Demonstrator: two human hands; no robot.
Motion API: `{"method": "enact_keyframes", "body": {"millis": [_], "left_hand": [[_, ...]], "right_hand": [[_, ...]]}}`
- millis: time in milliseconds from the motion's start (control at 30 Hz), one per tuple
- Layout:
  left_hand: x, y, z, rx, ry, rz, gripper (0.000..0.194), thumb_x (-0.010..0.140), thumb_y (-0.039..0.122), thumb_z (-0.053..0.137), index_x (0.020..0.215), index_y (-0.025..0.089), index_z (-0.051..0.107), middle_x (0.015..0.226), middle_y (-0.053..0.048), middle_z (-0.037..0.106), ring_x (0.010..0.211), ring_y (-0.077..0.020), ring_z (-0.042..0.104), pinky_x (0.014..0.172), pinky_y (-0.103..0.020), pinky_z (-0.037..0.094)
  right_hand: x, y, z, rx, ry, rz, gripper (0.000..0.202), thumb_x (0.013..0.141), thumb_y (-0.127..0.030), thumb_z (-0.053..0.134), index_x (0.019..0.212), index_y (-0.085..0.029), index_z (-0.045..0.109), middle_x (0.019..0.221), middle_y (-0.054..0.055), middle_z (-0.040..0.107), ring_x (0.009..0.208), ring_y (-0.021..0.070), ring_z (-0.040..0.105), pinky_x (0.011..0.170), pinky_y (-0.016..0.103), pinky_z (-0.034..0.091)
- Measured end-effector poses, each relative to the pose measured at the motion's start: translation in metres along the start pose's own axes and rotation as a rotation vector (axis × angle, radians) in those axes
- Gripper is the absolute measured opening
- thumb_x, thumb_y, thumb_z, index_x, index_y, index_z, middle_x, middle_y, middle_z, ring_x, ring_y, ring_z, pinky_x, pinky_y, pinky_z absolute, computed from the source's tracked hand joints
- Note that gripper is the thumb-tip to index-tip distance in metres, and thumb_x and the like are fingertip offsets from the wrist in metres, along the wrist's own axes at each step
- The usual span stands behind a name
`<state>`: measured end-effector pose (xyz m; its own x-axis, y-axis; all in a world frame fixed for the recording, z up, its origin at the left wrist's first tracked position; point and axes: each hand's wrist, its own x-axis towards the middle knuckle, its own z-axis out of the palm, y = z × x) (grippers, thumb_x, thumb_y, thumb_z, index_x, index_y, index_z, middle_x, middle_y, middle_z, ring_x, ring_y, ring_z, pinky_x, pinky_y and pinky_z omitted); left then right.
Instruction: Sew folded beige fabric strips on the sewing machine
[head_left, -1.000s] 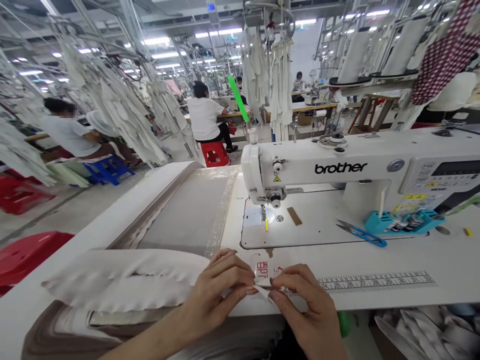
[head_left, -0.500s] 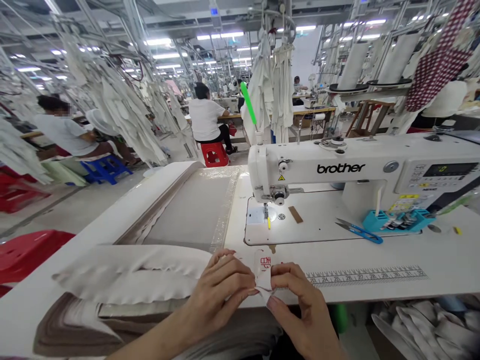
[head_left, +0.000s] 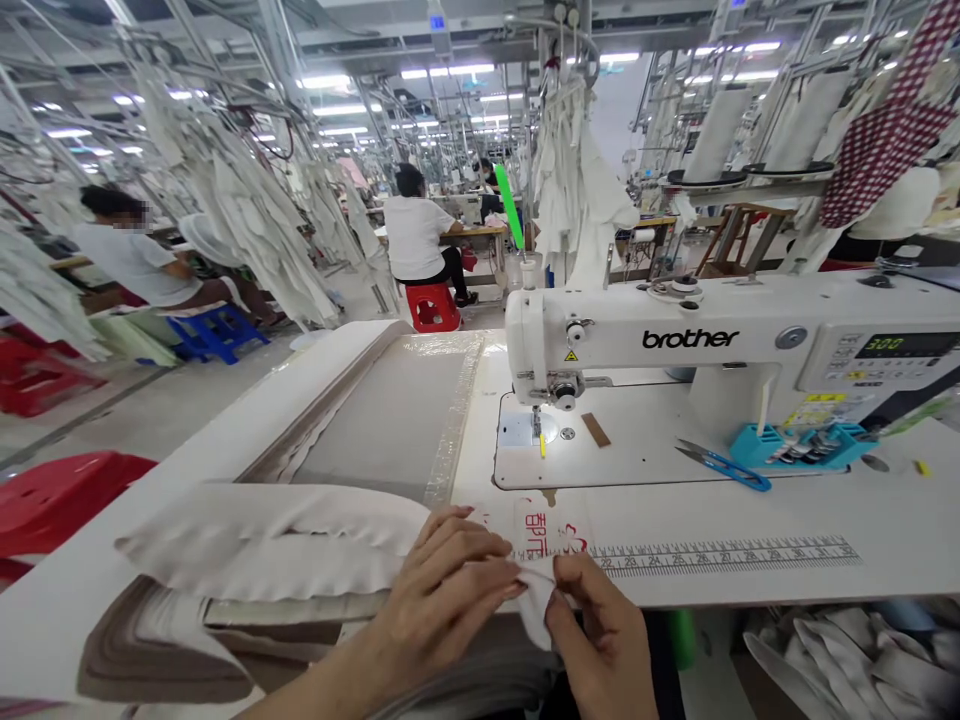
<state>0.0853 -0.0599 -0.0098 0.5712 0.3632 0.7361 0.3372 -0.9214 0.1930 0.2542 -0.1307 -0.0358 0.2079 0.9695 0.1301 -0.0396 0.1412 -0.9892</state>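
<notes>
At the table's front edge, my left hand (head_left: pixel 459 582) and my right hand (head_left: pixel 600 635) pinch a small piece of pale fabric (head_left: pixel 536 605) between them. Its loose end hangs below my fingertips. My left fingers cover part of the cloth, so its full shape is hidden. Just beyond my hands, red handwritten characters mark a clear strip (head_left: pixel 537 530) on the tabletop. A long pale fabric panel (head_left: pixel 277 545) lies left of my left hand, on top of a thick stack of folded cloth (head_left: pixel 150 645).
A white Brother sewing machine (head_left: pixel 690 335) stands ahead, with a brown strip (head_left: pixel 596 430) on its bed. Blue thread snips (head_left: pixel 724 465) lie near a teal bobbin holder (head_left: pixel 802 447). A printed ruler (head_left: pixel 727 556) runs along the front edge. Co-workers sit further back.
My right hand has lowered slightly, and more of the small fabric piece shows between my hands. More red marking is uncovered. The machine's display now reads 300.
</notes>
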Motion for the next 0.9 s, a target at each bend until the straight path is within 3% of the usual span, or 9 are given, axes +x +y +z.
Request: {"method": "enact_keyframes", "body": {"millis": [100, 200, 333, 500, 567, 633, 733, 833, 900], "left_hand": [[-0.012, 0.001, 0.002, 0.117, 0.099, 0.125, 0.011, 0.09, 0.024, 0.065, 0.101, 0.024, 0.063, 0.092, -0.002, 0.071, 0.089, -0.0185, 0.065, 0.102, -0.043, 0.043], [-0.015, 0.002, 0.001, 0.174, 0.028, 0.197, 0.02, 0.093, 0.041, 0.061, 0.101, 0.024, 0.066, 0.088, -0.001, 0.073, 0.089, -0.0185, 0.066, 0.11, -0.043, 0.034], [-0.005, 0.002, -0.004, 0.055, 0.002, 0.122, 0.022, 0.099, 0.024, 0.046, 0.099, 0.021, 0.067, 0.087, -0.003, 0.074, 0.087, -0.0162, 0.066, 0.102, -0.036, 0.041], [0.006, 0.005, -0.015, -0.237, -0.119, 0.033, 0.018, 0.097, 0.026, 0.053, 0.111, 0.024, 0.065, 0.092, -0.005, 0.074, 0.092, -0.0188, 0.068, 0.095, -0.038, 0.051], [0.01, 0.007, -0.019, -0.346, -0.13, -0.06, 0.02, 0.099, 0.023, 0.05, 0.112, 0.023, 0.065, 0.092, -0.006, 0.074, 0.089, -0.0177, 0.068, 0.087, -0.033, 0.055], [0.017, 0.006, -0.021, -0.435, -0.138, -0.247, 0.02, 0.099, 0.02, 0.048, 0.102, 0.021, 0.068, 0.088, -0.007, 0.071, 0.079, -0.0156, 0.068, 0.072, -0.026, 0.056], [0.031, 0.0, -0.02, -0.594, -0.221, -0.567, 0.018, 0.091, 0.024, 0.059, 0.079, 0.018, 0.071, 0.076, -0.004, 0.065, 0.066, -0.0137, 0.062, 0.057, -0.022, 0.05], [0.043, -0.007, -0.017, -0.834, -0.326, -0.773, 0.013, 0.079, 0.026, 0.071, 0.069, 0.018, 0.073, 0.074, -0.003, 0.063, 0.062, -0.0125, 0.059, 0.055, -0.022, 0.047], [0.047, -0.009, -0.016, -0.952, -0.319, -0.857, 0.007, 0.073, 0.024, 0.075, 0.068, 0.02, 0.076, 0.075, -0.003, 0.065, 0.063, -0.0126, 0.059, 0.057, -0.024, 0.047]], "right_hand": [[-0.003, 0.004, 0.01, 0.312, 0.048, 0.16, 0.027, 0.087, -0.047, 0.062, 0.08, -0.022, 0.054, 0.063, -0.005, 0.049, 0.057, 0.0108, 0.043, 0.053, 0.022, 0.035], [-0.001, -0.001, 0.016, 0.504, 0.032, 0.258, 0.026, 0.081, -0.044, 0.072, 0.083, -0.023, 0.058, 0.058, -0.006, 0.053, 0.055, 0.01, 0.047, 0.053, 0.02, 0.035], [0.003, -0.008, 0.016, 0.509, -0.002, 0.262, 0.025, 0.077, -0.044, 0.076, 0.089, -0.023, 0.07, 0.065, -0.001, 0.065, 0.062, 0.0152, 0.059, 0.06, 0.026, 0.046], [0.004, -0.003, 0.006, 0.359, -0.053, 0.234, 0.025, 0.083, -0.044, 0.068, 0.096, -0.023, 0.074, 0.086, 0.005, 0.072, 0.082, 0.0211, 0.065, 0.08, 0.033, 0.052], [0.003, 0.0, 0.005, 0.231, -0.067, 0.149, 0.021, 0.084, -0.042, 0.067, 0.088, -0.023, 0.073, 0.082, 0.003, 0.069, 0.078, 0.0191, 0.063, 0.075, 0.029, 0.051], [0.002, 0.003, 0.007, 0.105, -0.067, -0.012, 0.023, 0.087, -0.041, 0.063, 0.077, -0.022, 0.07, 0.08, 0.003, 0.065, 0.075, 0.0178, 0.06, 0.069, 0.027, 0.05], [-0.002, 0.006, 0.011, -0.008, -0.038, -0.234, 0.029, 0.091, -0.042, 0.055, 0.074, -0.022, 0.066, 0.095, 0.007, 0.067, 0.086, 0.0208, 0.064, 0.077, 0.029, 0.051], [-0.003, 0.007, 0.008, -0.002, -0.008, -0.226, 0.023, 0.092, -0.041, 0.056, 0.084, -0.024, 0.07, 0.111, 0.008, 0.068, 0.102, 0.024, 0.065, 0.087, 0.031, 0.051], [-0.001, 0.005, 0.002, 0.044, -0.034, -0.149, 0.019, 0.091, -0.038, 0.059, 0.09, -0.025, 0.073, 0.116, 0.007, 0.069, 0.105, 0.0238, 0.065, 0.087, 0.03, 0.052]]}}
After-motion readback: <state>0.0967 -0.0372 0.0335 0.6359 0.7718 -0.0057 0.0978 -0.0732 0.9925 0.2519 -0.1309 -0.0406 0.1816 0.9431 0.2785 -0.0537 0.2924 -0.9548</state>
